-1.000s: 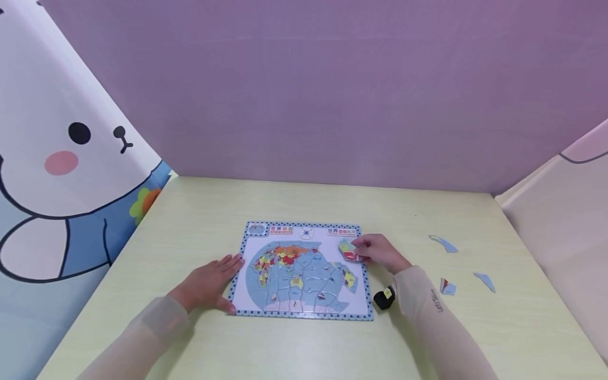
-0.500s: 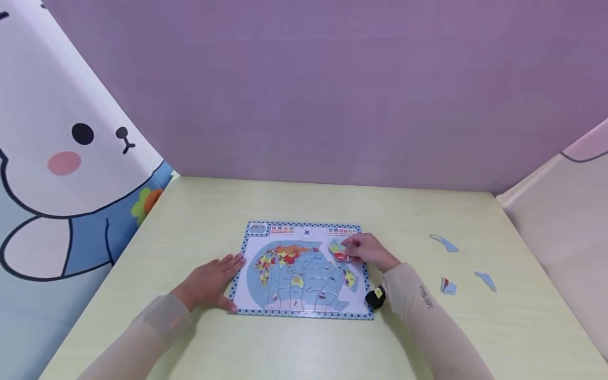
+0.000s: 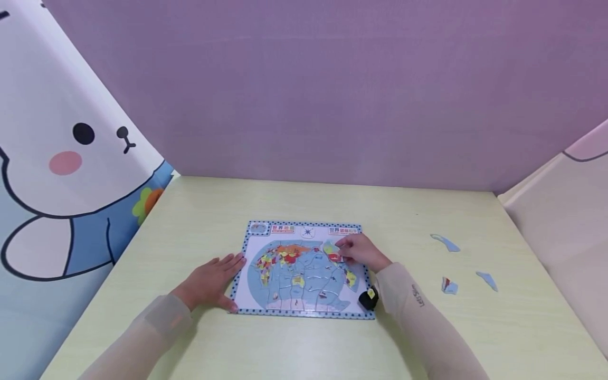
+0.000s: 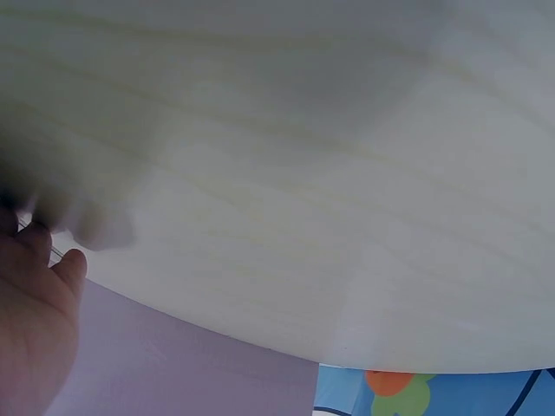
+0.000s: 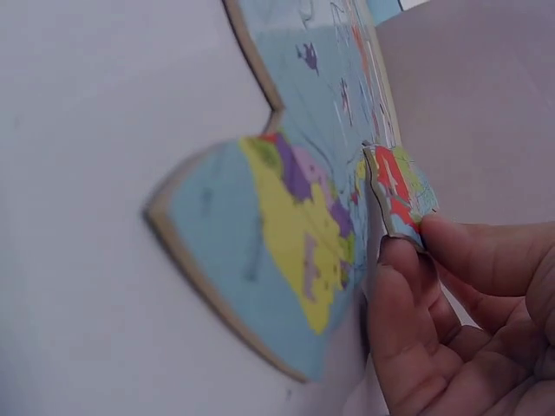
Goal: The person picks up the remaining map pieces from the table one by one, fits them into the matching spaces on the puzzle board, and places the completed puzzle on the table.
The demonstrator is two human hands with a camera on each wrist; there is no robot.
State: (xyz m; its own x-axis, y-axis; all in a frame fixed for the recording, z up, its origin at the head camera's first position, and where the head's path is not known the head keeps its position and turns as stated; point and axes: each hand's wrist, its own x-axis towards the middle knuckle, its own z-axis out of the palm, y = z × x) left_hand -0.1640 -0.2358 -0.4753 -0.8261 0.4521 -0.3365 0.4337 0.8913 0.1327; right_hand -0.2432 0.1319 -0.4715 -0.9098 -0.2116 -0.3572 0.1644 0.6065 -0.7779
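A world-map jigsaw puzzle (image 3: 313, 273) lies in its dotted blue frame on the table, largely filled with pieces. My right hand (image 3: 363, 252) pinches a red, green and blue puzzle piece (image 5: 396, 191) between thumb and fingers. In the head view that piece overlaps the upper right edge of the map. Just below it sits the South America piece (image 5: 286, 251), yellow and purple on blue. My left hand (image 3: 211, 282) rests with fingers spread at the frame's left edge. The left wrist view catches only part of that hand (image 4: 39, 303) at its left side.
Three loose puzzle pieces lie on the table to the right: a long curved one (image 3: 445, 243), a red and blue one (image 3: 448, 285) and a narrow blue one (image 3: 487, 280). A purple partition (image 3: 332, 95) stands along the table's back edge.
My right hand has moved left with the puzzle piece, from the frame's white border to the map's upper right edge. My left hand has stayed in place.
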